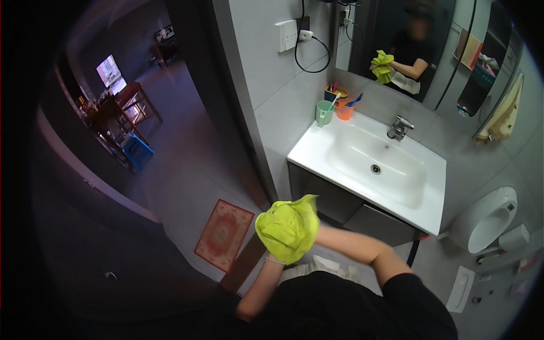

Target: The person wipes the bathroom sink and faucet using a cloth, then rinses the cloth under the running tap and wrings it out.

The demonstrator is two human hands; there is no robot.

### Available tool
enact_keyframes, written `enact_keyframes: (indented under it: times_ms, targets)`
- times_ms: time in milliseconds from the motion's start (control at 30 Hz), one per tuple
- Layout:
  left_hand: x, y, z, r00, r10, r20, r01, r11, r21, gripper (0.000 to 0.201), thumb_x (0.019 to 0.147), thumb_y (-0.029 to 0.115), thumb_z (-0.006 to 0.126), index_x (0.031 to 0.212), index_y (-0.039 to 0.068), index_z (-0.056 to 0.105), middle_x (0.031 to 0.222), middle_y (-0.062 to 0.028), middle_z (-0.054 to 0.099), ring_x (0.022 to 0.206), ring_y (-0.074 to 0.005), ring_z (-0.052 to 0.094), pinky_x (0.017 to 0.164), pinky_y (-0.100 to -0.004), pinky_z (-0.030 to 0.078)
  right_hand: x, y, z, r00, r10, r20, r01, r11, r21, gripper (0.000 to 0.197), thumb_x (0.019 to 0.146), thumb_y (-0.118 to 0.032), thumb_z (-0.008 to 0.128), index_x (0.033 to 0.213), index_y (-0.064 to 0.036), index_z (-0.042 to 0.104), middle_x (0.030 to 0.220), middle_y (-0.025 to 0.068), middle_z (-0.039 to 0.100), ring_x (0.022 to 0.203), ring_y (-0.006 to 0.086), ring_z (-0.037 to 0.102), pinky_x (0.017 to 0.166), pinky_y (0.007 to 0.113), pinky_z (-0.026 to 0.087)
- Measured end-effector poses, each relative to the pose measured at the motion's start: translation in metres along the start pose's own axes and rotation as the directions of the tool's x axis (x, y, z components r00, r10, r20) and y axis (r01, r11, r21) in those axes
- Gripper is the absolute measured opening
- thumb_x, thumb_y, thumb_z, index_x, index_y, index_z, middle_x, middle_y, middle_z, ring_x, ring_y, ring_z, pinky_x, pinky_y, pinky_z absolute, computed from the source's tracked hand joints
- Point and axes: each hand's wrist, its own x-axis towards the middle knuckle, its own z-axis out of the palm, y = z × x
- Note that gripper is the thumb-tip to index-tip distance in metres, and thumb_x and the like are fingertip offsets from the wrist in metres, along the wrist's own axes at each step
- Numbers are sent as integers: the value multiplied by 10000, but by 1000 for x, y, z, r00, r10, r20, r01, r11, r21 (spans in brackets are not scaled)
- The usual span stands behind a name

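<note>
A bright yellow-green cloth (288, 228) is bunched up in front of my body, off the near left corner of the washbasin cabinet. It covers both my hands. My left forearm (262, 289), with a beaded bracelet at the wrist, comes up into the cloth from below. From the right, my right forearm (351, 245) reaches behind the same cloth. Both hands appear closed on it, though the fingers are hidden. One corner of the cloth sticks up and looks slightly blurred. The mirror (362, 51) reflects the cloth held between my hands.
The white washbasin (345, 156) has a chrome faucet (400, 128). A green cup (324, 112) and an orange cup (344, 110) with brushes stand at its far left corner. A toilet (492, 220) is right. A reddish mat (224, 234) lies by the doorway; a blue stool (137, 150) stands beyond.
</note>
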Motion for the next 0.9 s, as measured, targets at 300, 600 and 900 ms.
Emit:
enact_keyframes:
  times_ms: [300, 600, 900]
  targets:
    - [-12, 155, 0, 866, 270, -422, -24, 864, 503, 522, 889, 387, 287, 1185, -12, 446, 1170, -183, 489, 1007, -312, 528, 825, -459, 465, 120, -246, -58, 906, -388, 170, -122, -623, -773, 429, 737, -159, 606, 1132, -36, 491, 1117, 156, 527, 986, 300, 531, 887, 368, 405]
    - [-66, 192, -27, 567, 323, -758, 148, 865, 480, 545, 883, 423, 369, 1267, 35, 369, 1247, -169, 432, 1093, -327, 463, 869, -402, 426, 217, -299, -14, 417, -815, 403, -103, -483, -869, 589, 842, -350, 498, 1300, -29, 315, 1325, 161, 335, 1232, 297, 297, 1002, 386, 248]
    - [7, 102, -44, 857, 140, -497, 394, 445, 804, 521, 897, 333, 393, 1307, 33, 283, 1297, -177, 372, 1163, -311, 392, 928, -375, 349, 114, -145, -144, 743, -660, -112, -319, -202, -926, 569, 830, -367, 507, 1267, -38, 349, 1272, 166, 372, 1185, 306, 335, 966, 393, 277]
